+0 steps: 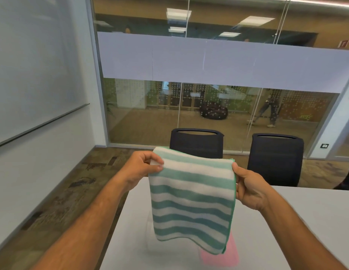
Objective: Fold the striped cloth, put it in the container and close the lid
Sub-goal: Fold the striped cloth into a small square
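Observation:
The striped cloth (192, 199), green and white, hangs in the air above the white table (286, 221). It is doubled over along its top edge. My left hand (142, 168) pinches its top left corner and my right hand (247, 188) grips its top right edge. A faint clear container (150, 238) shows just below and behind the cloth's lower left, mostly hidden by it. A pink flat piece (226, 256), maybe the lid, lies on the table under the cloth's lower right corner.
Two black chairs (197, 145) (276, 158) stand at the table's far side. A glass wall runs behind them, with a person walking beyond it. A whiteboard (33, 65) hangs on the left wall. The table's left edge drops to patterned floor.

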A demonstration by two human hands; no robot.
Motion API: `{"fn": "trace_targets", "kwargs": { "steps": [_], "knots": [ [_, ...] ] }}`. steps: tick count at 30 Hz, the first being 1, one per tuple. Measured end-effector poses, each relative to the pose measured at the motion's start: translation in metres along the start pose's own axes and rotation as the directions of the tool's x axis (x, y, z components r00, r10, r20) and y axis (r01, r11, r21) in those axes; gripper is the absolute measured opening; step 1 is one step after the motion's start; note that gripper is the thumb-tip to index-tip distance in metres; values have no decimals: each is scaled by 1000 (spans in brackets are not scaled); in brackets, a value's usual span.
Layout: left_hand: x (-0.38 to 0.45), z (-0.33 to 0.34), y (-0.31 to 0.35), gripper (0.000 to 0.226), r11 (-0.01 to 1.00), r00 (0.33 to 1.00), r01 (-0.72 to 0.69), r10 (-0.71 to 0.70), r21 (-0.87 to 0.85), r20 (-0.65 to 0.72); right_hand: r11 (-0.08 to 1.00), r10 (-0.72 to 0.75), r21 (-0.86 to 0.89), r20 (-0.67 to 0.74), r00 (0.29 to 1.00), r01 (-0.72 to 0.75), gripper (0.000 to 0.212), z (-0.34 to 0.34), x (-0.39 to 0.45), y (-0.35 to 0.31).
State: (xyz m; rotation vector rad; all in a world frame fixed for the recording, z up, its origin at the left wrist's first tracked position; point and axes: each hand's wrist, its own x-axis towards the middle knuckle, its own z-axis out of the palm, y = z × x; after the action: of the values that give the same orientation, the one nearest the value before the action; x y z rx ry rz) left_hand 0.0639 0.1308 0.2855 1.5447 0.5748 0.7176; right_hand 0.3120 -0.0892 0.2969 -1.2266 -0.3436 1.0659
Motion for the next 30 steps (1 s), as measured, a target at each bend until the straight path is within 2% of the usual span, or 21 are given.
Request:
{"fn": "trace_targets", "kwargs": {
  "steps": [3, 4, 7, 10, 12, 13, 16, 17, 18, 21, 23, 24, 27, 28, 30],
  "knots": [
    [-1, 6, -1, 26, 1000, 997, 8, -11, -29, -73, 999, 27, -24, 78, 997, -25, 34, -2, -3, 1],
    [-1, 6, -2, 23, 998, 998, 23, -26, -63, -53, 998, 35, -48, 103, 994, -30, 38, -3, -5, 1],
    [-2, 3, -7, 42, 996, 996, 65, -61, -64, 62, 998, 5, -62, 106, 994, 2, 28, -5, -3, 3],
    [-2, 4, -11, 23, 999, 998, 45, -45, 14, 41, 998, -19, -56, 36, 999, 21, 22, -5, 4, 7],
    [-3, 6, -12, 20, 998, 998, 57, -57, 7, 15, 999, 2, -44, 6, 1000, -2, 26, -5, 7, 9],
    [-2, 5, -14, 24, 997, 996, 76, -75, -10, 38, 999, 10, -46, 14, 1000, -9, 26, -6, 6, 9],
    [-4, 3, -19, 61, 992, 977, 125, -118, -25, 179, 993, 32, -115, 113, 993, -19, 23, -9, 2, 9],
    [-4, 2, -21, 65, 991, 972, 129, -119, -37, 204, 991, 37, -135, 118, 992, -21, 21, -9, 2, 10],
    [-5, 2, -23, 61, 991, 973, 125, -112, -52, 204, 990, 34, -140, 107, 994, -19, 20, -9, 3, 12],
    [-5, 3, -24, 26, 996, 992, 89, -88, -14, 86, 995, 11, -99, 48, 999, -6, 24, -10, 10, 18],
    [-5, 4, -25, 23, 994, 992, 109, -110, 10, 64, 998, 32, -53, 17, 999, -31, 28, -11, 14, 20],
    [-7, 4, -26, 28, 992, 988, 123, -122, -4, 95, 998, 45, -48, 25, 999, -43, 29, -12, 15, 20],
    [-9, 2, -29, 68, 987, 974, 139, -122, -80, 191, 992, 74, -107, 125, 989, -61, 35, -14, 13, 20],
    [-9, 2, -30, 75, 987, 978, 135, -118, -89, 172, 989, 86, -128, 142, 986, -68, 39, -15, 13, 20],
    [-7, 2, -32, 73, 987, 988, 140, -135, -73, 78, 988, 91, -136, 117, 989, -74, 41, -15, 13, 21]
  ]
}}
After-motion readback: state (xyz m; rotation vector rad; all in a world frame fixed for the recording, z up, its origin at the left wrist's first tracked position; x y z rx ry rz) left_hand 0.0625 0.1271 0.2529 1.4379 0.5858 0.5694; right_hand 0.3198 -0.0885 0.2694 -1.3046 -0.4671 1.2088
